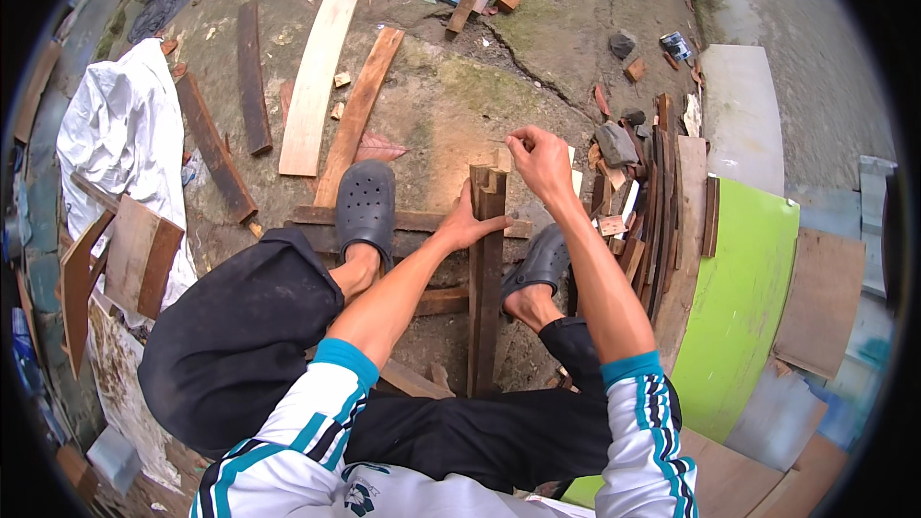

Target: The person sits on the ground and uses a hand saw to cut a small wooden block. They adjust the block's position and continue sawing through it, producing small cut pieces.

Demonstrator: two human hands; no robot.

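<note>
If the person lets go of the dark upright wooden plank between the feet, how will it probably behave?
The upright plank is long and narrow, so it would probably tip over once the left hand releases it. It looks stiff, not bendable, like solid board. Its surface seems rough and weathered, so it is unlikely to slip in a grip.

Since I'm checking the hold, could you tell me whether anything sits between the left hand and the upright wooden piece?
Nothing visible does: the left hand rests directly against the upright wooden piece, while the right hand is raised just above its top end.
</note>
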